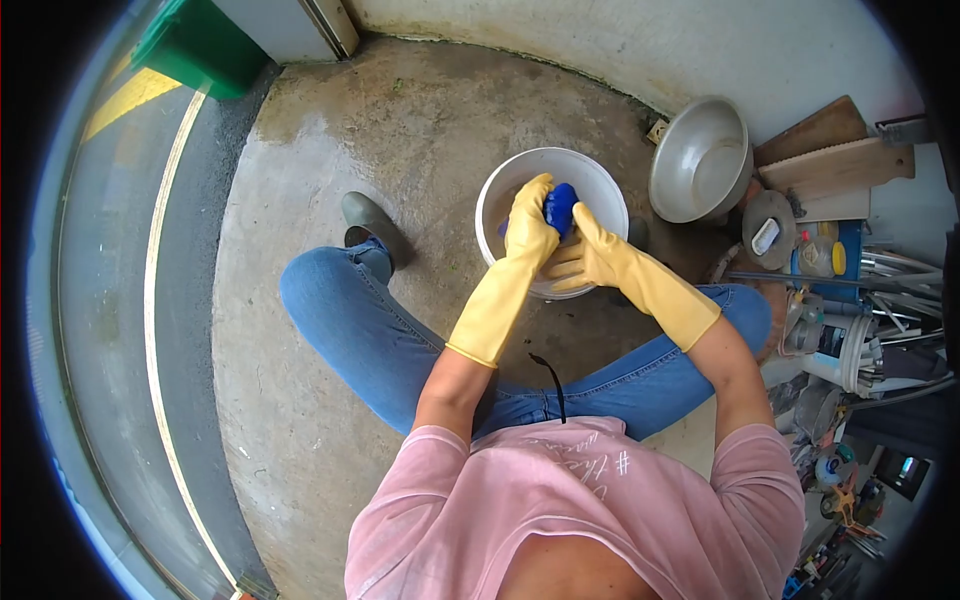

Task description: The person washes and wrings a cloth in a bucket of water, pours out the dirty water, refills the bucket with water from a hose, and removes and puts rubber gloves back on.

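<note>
Presently: at the white bucket, a blue bundle is gripped

The concrete floor is seen to be damp in patches. The bucket is placed between the shoes; a metal basin is tilted near the wall. Yellow rubber gloves are worn. The left hand is closed around the crumpled bundle at the bucket's mouth; its exact height cannot be told. The right hand is held open, fingers spread, thumb close beside the bundle; contact cannot be confirmed. The step is judged to be handling of the bundle; for a two-handed hold, right-finger closure would be called for.
</note>
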Tool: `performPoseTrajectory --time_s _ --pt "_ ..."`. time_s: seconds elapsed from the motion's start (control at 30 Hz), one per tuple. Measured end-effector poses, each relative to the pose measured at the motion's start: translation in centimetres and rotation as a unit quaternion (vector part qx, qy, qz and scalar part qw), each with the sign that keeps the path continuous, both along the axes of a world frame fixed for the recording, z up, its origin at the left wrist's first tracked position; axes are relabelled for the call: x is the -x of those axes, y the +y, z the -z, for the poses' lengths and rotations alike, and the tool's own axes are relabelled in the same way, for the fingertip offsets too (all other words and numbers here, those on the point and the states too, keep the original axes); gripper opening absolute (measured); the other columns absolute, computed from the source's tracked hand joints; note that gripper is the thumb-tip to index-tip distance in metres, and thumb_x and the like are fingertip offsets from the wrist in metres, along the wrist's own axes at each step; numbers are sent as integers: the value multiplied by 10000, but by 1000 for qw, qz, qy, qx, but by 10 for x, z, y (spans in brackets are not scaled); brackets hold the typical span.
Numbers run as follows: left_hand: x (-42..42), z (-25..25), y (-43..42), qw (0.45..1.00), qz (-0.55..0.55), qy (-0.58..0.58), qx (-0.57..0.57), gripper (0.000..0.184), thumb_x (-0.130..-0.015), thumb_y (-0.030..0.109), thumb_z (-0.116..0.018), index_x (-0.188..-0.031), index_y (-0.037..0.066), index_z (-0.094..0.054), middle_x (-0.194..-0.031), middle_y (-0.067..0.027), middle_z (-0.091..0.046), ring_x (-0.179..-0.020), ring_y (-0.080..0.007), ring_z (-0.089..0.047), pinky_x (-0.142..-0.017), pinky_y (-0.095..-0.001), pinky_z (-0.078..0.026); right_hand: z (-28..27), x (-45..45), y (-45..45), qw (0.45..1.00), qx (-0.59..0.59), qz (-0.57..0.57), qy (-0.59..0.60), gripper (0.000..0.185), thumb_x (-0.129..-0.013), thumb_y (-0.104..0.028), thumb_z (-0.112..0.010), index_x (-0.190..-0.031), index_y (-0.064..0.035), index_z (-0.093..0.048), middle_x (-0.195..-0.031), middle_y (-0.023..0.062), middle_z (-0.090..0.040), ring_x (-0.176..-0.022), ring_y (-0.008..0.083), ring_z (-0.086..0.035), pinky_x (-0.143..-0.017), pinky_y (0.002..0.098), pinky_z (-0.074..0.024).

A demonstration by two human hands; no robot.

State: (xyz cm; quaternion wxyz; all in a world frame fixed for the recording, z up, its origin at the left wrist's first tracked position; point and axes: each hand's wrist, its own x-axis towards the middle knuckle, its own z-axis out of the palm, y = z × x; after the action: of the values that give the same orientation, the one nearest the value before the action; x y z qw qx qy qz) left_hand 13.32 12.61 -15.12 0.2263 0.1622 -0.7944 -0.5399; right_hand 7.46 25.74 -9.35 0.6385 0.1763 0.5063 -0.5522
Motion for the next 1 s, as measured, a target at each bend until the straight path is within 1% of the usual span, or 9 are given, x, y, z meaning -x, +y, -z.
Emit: performPoseTrajectory --time_s 0.2,0.27,0.33,0.4,0.47,0.53,0.7,0.83,1.0 --pt "-2 -11 25 987 111 106 57 396 -695 -29 -703 -1069 24 -583 -1375 -233 -532 -1299 -418 -484 -1101 -429 -380 36 13 4 961 176 208 33 898 -844 -789 -488 -1384 -71 -474 -1348 164 -550 -1235 337 -553 -1059 526 -440" --pt "-8 -23 26 979 180 88 42 592 -677 -33 -667 -1248 23 -520 -1422 -227 -481 -1382 -391 -406 -1177 -417 -282 38 21 11 955 187 226 42 678 -852 -597 -677 -1304 -107 -551 -1255 135 -601 -1172 285 -590 -1034 470 -475" --pt "-9 -41 15 961 219 13 -165 740 -660 -51 -650 -1371 24 -461 -1432 -192 -482 -1393 -358 -404 -1166 -435 -298 28 22 11 954 171 246 28 616 -856 -505 -718 -1303 -117 -546 -1228 128 -610 -1156 288 -595 -1024 468 -486" --pt "0 -30 5 844 128 121 -507 751 -740 19 -664 -1444 37 -401 -1449 -149 -469 -1389 -289 -412 -1141 -406 -340 24 24 14 952 126 278 9 531 -863 -344 -744 -1285 -99 -533 -1190 130 -622 -1030 295 -644 -898 484 -555" --pt "4 -21 -20 887 14 30 -460 677 -842 130 -682 -1448 36 -394 -1464 -159 -444 -1397 -273 -399 -1127 -386 -361 18 29 13 958 103 269 13 494 -859 -289 -728 -1267 -86 -538 -1195 144 -620 -984 313 -650 -821 493 -572" --pt "0 -21 -34 911 -45 -54 -406 640 -912 223 -664 -1457 38 -383 -1498 -174 -396 -1398 -290 -392 -1125 -399 -371 5 29 10 949 132 286 2 535 -835 -290 -734 -1282 -64 -545 -1161 173 -636 -961 345 -652 -788 473 -572" --pt "-2 -7 -21 717 126 86 -681 861 -882 575 -647 -1536 170 -259 -1540 -135 -342 -1429 -319 -325 -1152 -512 -333 -39 15 2 918 234 314 -62 603 -836 -417 -681 -1276 -20 -571 -1142 232 -644 -950 370 -657 -792 479 -573" --pt "-3 7 -19 651 170 197 -713 843 -846 567 -679 -1503 176 -323 -1439 -128 -474 -1314 -325 -476 -1092 -516 -423 -32 -3 6 927 249 237 -153 656 -879 -520 -653 -1358 -94 -514 -1224 187 -614 -1017 372 -646 -834 538 -576" --pt "1 13 -33 752 159 112 -630 439 -883 316 -753 -1192 48 -592 -1182 -112 -631 -1044 -227 -635 -931 -389 -529 -10 -12 7 975 185 115 -38 794 -817 -611 -708 -1359 -67 -505 -1178 168 -644 -1009 332 -659 -745 460 -598"
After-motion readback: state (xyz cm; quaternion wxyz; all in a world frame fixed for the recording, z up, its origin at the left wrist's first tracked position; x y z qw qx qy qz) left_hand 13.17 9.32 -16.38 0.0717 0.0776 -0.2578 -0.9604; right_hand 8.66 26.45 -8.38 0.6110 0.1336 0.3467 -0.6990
